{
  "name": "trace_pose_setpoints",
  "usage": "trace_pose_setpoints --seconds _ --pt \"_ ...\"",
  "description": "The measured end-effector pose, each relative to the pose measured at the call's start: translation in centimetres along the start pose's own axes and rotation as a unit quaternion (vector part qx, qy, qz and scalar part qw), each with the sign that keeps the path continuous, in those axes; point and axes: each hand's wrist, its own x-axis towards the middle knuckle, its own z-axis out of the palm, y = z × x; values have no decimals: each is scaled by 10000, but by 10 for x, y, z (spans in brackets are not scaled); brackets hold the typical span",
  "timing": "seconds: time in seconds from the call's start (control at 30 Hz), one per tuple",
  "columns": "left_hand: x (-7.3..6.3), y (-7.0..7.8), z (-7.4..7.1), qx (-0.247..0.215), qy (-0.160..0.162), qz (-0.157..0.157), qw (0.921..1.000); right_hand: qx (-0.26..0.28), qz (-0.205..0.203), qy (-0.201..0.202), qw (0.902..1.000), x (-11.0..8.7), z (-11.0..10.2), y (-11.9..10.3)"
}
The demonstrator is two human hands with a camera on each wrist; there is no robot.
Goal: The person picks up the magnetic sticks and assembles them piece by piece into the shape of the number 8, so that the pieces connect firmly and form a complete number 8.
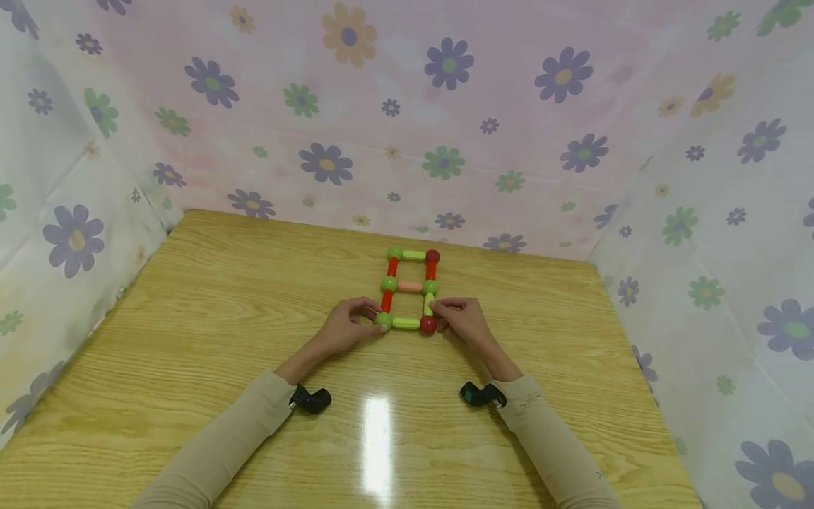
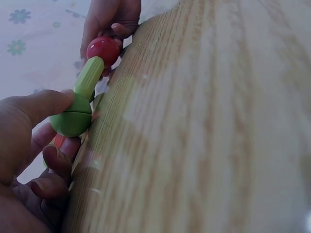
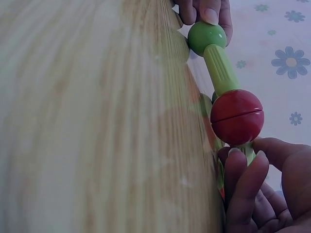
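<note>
A flat frame of balls and rods lies on the table, shaped like two joined squares. My left hand (image 1: pixel 343 326) grips its near left corner, thumb on the green ball (image 2: pixel 71 116) and fingers curled beside the red rod (image 1: pixel 386 301). At the near right side, my right hand (image 1: pixel 466 319) pinches the yellow-green rod (image 1: pixel 429 305) just behind the dark red ball (image 3: pixel 237 117). Another yellow-green rod (image 1: pixel 405 323) joins these two near balls. An orange-pink rod (image 1: pixel 410 286) crosses the middle between two green balls.
The wooden table (image 1: pixel 254 283) shows a bright light reflection in front of the frame. Flower-patterned cloth (image 1: pixel 394 106) hangs behind the table and along both sides. A black wrist device (image 1: pixel 311 400) sits at each sleeve cuff.
</note>
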Motion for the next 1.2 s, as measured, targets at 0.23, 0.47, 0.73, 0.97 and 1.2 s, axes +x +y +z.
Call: trace_pose_setpoints --seconds 0.23,0.47,0.73,0.97,1.2 --pt "0 -3 0 66 -89 127 9999 224 20 -325 9992 -5 -6 -2" --pt "0 -7 2 -17 -90 196 9998 239 30 -338 9991 -3 -7 3" --pt "0 -8 1 38 -40 106 9999 274 69 -554 9981 -4 -8 1" --pt "-1 -7 2 58 -12 111 9999 155 30 -502 9986 -6 -7 -1" --pt "-4 -6 -6 -190 -318 13 9993 103 -261 -630 9976 -8 -9 4"
